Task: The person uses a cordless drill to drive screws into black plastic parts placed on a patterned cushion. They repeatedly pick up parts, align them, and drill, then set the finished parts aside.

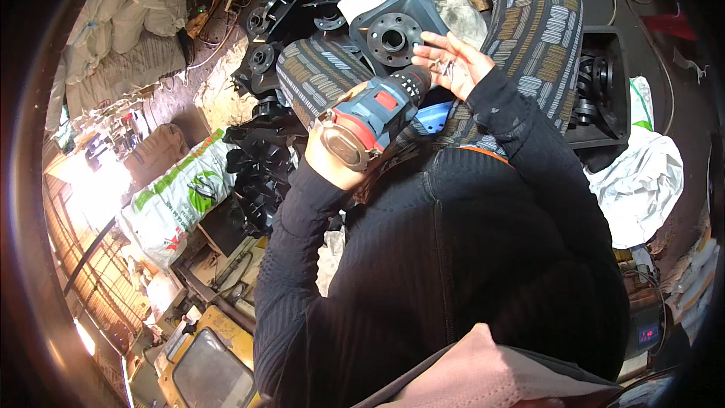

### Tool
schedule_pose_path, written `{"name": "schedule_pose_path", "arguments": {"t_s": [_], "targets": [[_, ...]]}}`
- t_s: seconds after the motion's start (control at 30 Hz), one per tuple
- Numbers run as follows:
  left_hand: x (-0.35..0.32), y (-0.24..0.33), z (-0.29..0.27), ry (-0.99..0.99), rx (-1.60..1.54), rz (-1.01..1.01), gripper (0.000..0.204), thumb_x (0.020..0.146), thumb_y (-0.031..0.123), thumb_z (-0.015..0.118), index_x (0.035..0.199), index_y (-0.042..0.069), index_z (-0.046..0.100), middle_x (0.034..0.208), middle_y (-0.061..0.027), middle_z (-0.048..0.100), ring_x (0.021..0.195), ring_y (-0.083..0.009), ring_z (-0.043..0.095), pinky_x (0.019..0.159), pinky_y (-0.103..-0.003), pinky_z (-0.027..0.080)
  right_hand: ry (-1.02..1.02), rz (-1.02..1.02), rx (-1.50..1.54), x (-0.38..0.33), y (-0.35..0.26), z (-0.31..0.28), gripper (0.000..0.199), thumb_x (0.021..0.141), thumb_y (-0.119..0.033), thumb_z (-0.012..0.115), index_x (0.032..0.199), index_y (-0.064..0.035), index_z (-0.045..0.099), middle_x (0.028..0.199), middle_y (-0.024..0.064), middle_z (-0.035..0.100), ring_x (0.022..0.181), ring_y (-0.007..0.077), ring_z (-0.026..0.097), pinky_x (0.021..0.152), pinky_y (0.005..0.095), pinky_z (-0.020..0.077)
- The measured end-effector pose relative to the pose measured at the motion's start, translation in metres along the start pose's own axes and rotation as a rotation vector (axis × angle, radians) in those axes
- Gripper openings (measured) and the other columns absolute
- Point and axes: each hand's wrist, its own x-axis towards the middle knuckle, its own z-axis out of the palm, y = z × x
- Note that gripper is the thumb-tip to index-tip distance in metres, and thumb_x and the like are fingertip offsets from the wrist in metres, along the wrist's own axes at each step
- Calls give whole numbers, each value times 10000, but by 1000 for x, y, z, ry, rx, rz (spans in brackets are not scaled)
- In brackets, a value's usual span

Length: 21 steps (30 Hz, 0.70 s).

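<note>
A blue and red cordless drill is in my left hand, its black chuck pointing up and to the right. My right hand is turned palm up beside the chuck, fingers stretched out. Small shiny metal pieces that look like screws lie in that palm. Just beyond both hands rests a dark square housing with a round flanged hub that has a central bore and a ring of holes. The drill's tip is close to the hub's lower right; I cannot tell whether they touch.
Under the housing lies a stained whitish cloth or sack, between my patterned trouser legs. Similar black flanged parts pile up at the left. A black crate with dark parts stands right. White sacks sit further left.
</note>
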Motion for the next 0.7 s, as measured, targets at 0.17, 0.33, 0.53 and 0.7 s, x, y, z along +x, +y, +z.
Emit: {"name": "schedule_pose_path", "arguments": {"t_s": [0.17,0.33,0.53,0.7], "targets": [[-7,2,2,18,-124,-20,365,729,112,693,1068,37,580,1015,-107,615,944,-264,595,834,-359,461,-60,91,-130,-5,2,3,482,966,-368,341,1295,-22,404,1154,144,570,1020,217,582,861,325,484],[-8,-6,5,63,-257,-35,357,726,119,693,1057,38,582,983,-104,621,914,-265,604,811,-357,472,-39,77,-161,0,1,7,425,955,-337,396,1239,-26,460,1116,153,587,1010,216,581,844,327,491],[-15,-19,-5,33,176,142,309,718,127,700,1004,54,609,933,-88,632,847,-263,620,759,-368,489,-27,81,-281,3,0,5,390,920,-197,491,1259,-11,442,1139,136,579,1006,191,596,839,289,514],[-24,-27,-8,90,165,105,309,716,161,712,1001,79,623,926,-78,639,839,-250,624,737,-370,492,74,113,-248,0,4,7,248,875,-105,571,1099,-1,552,939,107,636,823,163,652,702,253,576]]}}
